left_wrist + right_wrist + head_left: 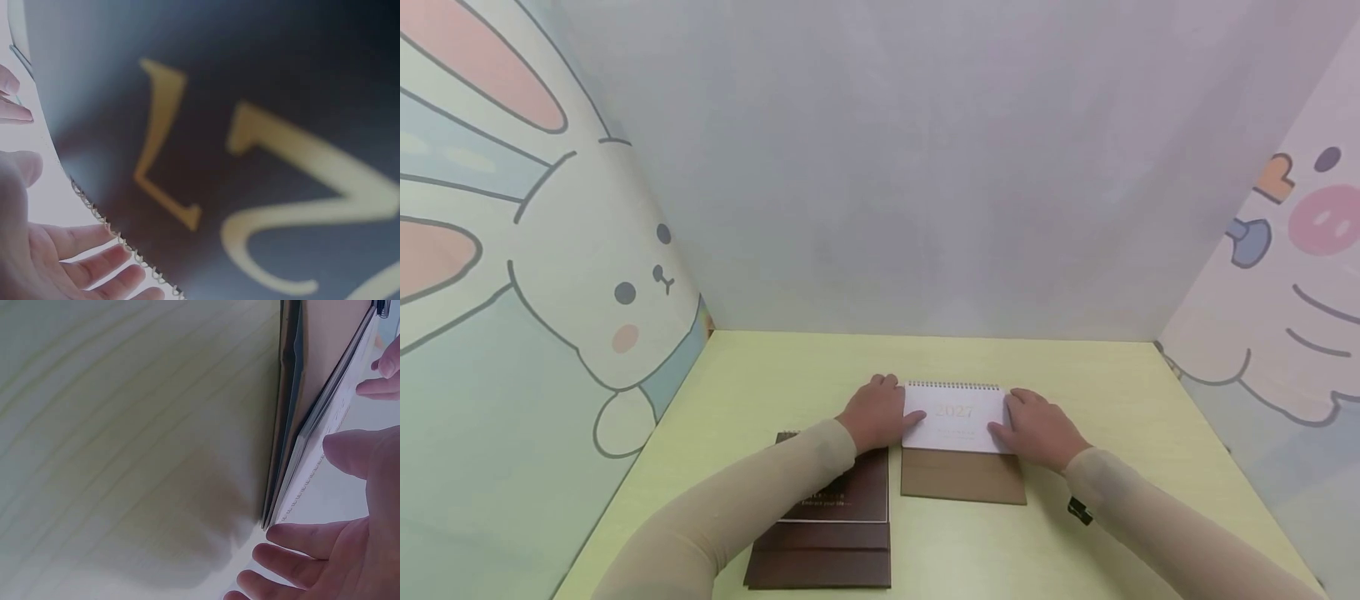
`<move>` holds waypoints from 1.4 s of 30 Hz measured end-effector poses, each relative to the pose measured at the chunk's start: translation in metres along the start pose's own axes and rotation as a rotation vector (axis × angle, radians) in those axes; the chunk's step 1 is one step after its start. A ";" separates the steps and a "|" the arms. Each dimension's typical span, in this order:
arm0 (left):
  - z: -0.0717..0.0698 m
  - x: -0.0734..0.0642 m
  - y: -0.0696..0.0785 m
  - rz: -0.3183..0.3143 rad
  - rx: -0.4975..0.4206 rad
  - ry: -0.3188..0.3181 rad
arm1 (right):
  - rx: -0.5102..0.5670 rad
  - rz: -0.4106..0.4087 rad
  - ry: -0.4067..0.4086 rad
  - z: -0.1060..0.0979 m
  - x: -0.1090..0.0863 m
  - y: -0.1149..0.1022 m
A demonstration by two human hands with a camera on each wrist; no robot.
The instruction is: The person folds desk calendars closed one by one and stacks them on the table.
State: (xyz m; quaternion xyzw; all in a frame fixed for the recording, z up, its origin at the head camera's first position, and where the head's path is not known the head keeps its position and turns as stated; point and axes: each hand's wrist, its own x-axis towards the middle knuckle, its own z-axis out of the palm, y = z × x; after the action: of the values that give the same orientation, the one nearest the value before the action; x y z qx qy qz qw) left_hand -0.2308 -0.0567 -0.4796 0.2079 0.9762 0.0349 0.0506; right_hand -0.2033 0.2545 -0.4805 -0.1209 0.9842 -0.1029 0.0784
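Note:
A white desk calendar (958,429) with "2027" in gold and a spiral top edge lies on the table, its brown base panel (962,477) showing below the page. My left hand (876,414) holds it at the left edge, thumb over the page. At the opposite edge, my right hand (1037,429) holds it with the thumb on the page and a fingertip right at the corner in the right wrist view. Under my left forearm lies a dark brown calendar (820,554), partly hidden by the sleeve. Its gold lettering (312,187) fills the left wrist view.
The pale yellow table (1150,400) is bounded by a plain back wall (880,183). Cartoon panels stand at both sides, with a rabbit (595,275) on the left. A small black object (1080,510) shows beneath the right sleeve.

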 end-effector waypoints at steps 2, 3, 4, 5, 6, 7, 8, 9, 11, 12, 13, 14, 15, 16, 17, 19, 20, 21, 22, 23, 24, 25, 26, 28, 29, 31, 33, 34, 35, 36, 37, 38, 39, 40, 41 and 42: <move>0.000 -0.001 0.001 0.002 0.001 -0.004 | 0.002 0.011 -0.006 0.000 0.000 -0.001; 0.000 -0.001 0.001 0.002 -0.001 -0.005 | 0.004 0.017 -0.008 0.000 0.000 -0.001; 0.000 -0.002 0.001 0.001 -0.005 -0.007 | 0.006 0.024 -0.010 0.000 0.000 -0.001; 0.001 -0.002 0.001 0.001 -0.006 -0.008 | 0.010 0.033 -0.013 0.000 0.000 -0.001; 0.002 -0.002 0.001 0.001 -0.007 -0.009 | 0.013 0.041 -0.016 0.000 0.000 -0.001; 0.003 -0.002 0.001 0.000 -0.010 -0.010 | 0.016 0.048 -0.019 0.000 0.000 -0.001; 0.003 -0.002 0.001 0.000 -0.015 -0.011 | 0.020 0.053 -0.023 0.000 0.001 -0.001; 0.004 -0.003 0.001 -0.001 -0.020 -0.013 | 0.022 0.057 -0.028 0.001 0.001 0.000; 0.005 -0.003 0.001 -0.004 -0.033 -0.015 | 0.034 0.062 -0.039 0.002 0.002 0.001; 0.005 -0.003 0.001 -0.005 -0.039 -0.015 | 0.041 0.063 -0.045 0.002 0.003 0.001; 0.005 -0.003 0.001 -0.008 -0.050 -0.015 | 0.052 0.062 -0.050 0.003 0.003 0.002; 0.005 -0.003 0.001 -0.011 -0.062 -0.018 | 0.067 0.062 -0.055 0.003 0.004 0.002; 0.004 -0.003 0.002 -0.016 -0.076 -0.021 | 0.085 0.063 -0.060 0.003 0.005 0.003; 0.004 -0.003 0.002 -0.021 -0.091 -0.026 | 0.109 0.065 -0.065 0.003 0.005 0.003; 0.003 -0.004 0.003 -0.027 -0.107 -0.035 | 0.131 0.065 -0.069 0.002 0.006 0.004; 0.001 -0.004 0.004 -0.042 -0.146 -0.054 | 0.162 0.057 -0.068 0.001 0.007 0.004; 0.000 -0.004 0.004 -0.049 -0.165 -0.063 | 0.172 0.051 -0.067 0.001 0.007 0.005; -0.001 -0.005 0.005 -0.055 -0.184 -0.071 | 0.178 0.042 -0.064 0.001 0.008 0.006; -0.002 -0.005 0.005 -0.061 -0.204 -0.079 | 0.185 0.034 -0.061 0.000 0.008 0.006; -0.003 -0.005 0.006 -0.068 -0.226 -0.085 | 0.188 0.022 -0.057 0.000 0.009 0.007; -0.003 -0.005 0.006 -0.074 -0.247 -0.088 | 0.192 0.012 -0.054 0.000 0.010 0.008; -0.003 -0.006 0.006 -0.078 -0.268 -0.088 | 0.200 0.007 -0.053 0.000 0.010 0.009; -0.003 -0.005 0.006 -0.083 -0.290 -0.089 | 0.215 0.007 -0.053 0.001 0.011 0.010; -0.002 -0.005 0.006 -0.094 -0.333 -0.089 | 0.244 0.008 -0.054 0.001 0.012 0.011; -0.001 -0.004 0.006 -0.100 -0.351 -0.086 | 0.257 0.009 -0.053 0.002 0.012 0.011; 0.002 -0.002 0.005 -0.113 -0.385 -0.081 | 0.286 0.015 -0.046 0.002 0.013 0.012; 0.005 0.000 0.005 -0.128 -0.416 -0.079 | 0.314 0.017 -0.035 0.003 0.013 0.013; 0.006 0.001 0.005 -0.133 -0.431 -0.081 | 0.330 0.019 -0.031 0.003 0.013 0.013; 0.007 0.002 0.004 -0.141 -0.450 -0.082 | 0.347 0.020 -0.027 0.003 0.012 0.013; 0.008 0.002 0.004 -0.144 -0.470 -0.078 | 0.365 0.025 -0.023 0.003 0.012 0.013; 0.009 0.002 0.004 -0.146 -0.492 -0.070 | 0.381 0.029 -0.023 0.003 0.011 0.012; 0.009 0.002 0.004 -0.145 -0.515 -0.068 | 0.395 0.032 -0.023 0.003 0.011 0.012; 0.008 0.001 0.004 -0.142 -0.530 -0.062 | 0.412 0.039 -0.024 0.003 0.010 0.012; 0.008 0.001 0.005 -0.136 -0.546 -0.052 | 0.429 0.051 -0.024 0.003 0.010 0.012; 0.008 0.000 0.005 -0.127 -0.558 -0.040 | 0.445 0.063 -0.023 0.003 0.010 0.012; 0.007 0.000 0.006 -0.113 -0.569 -0.025 | 0.460 0.076 -0.021 0.003 0.009 0.012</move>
State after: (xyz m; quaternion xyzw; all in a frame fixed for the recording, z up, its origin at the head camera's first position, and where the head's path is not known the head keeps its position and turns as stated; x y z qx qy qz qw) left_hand -0.2274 -0.0514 -0.4861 0.1309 0.9366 0.3017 0.1206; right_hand -0.2145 0.2631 -0.4875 -0.0638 0.9377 -0.3204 0.1182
